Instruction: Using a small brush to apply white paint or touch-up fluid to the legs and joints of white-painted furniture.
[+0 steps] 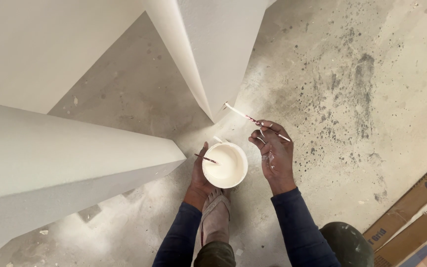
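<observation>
My left hand (201, 175) cups a small white round container (225, 165) of pale cream paint from below and the left. A thin stick (205, 158) rests across the container's left rim. My right hand (274, 153) pinches a slim paintbrush (253, 120) between the fingers. Its white-coated tip reaches up-left to the bottom corner of a white wall edge (216, 106). Both sleeves are dark blue.
White wall panels (50, 148) fill the left and top. The bare concrete floor (352, 99) is speckled with dark paint spots. Flat cardboard (411, 207) lies at the lower right. My sandalled foot (216, 215) sits below the container.
</observation>
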